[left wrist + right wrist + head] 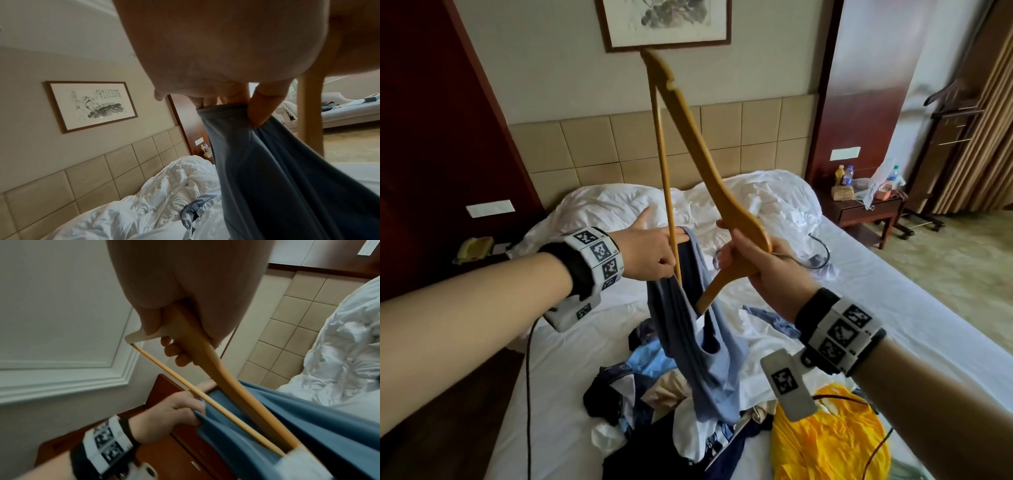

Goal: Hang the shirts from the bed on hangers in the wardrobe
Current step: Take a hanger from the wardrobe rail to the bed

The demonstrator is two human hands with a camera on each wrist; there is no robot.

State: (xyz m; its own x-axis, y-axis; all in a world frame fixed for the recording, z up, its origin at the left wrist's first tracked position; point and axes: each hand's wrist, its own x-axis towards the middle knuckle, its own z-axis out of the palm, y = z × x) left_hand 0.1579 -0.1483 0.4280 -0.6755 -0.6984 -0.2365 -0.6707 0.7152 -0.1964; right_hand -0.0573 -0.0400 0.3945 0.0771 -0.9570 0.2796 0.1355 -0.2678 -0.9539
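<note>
**Hanger going into blue shirt, above the bed**

Head view: right hand point(753, 263) has its fingers wrapped round the middle of a wooden hanger point(709, 171), held tilted, one end high near the framed picture point(667, 24), the other end down inside the opening of a blue shirt point(698, 329). Left hand point(650, 250) pinches the shirt's edge just beside the hanger's thin bar, index finger straight, thumb raised. Shirt hangs over a heap of clothes point(664, 394) on the bed point(893, 298). Beyond the bed, a nightstand point(866, 212) carries bottles and a bag.

Left wrist view: fingers point(261, 107) curled into the gathered shirt point(287, 178) edge; hanger bar point(310, 113) just beside them.

Right wrist view: fingers point(176, 353) closed on the hanger point(216, 356); its lower end sits inside the shirt point(308, 418), which the left hand point(170, 412) holds open.
</note>
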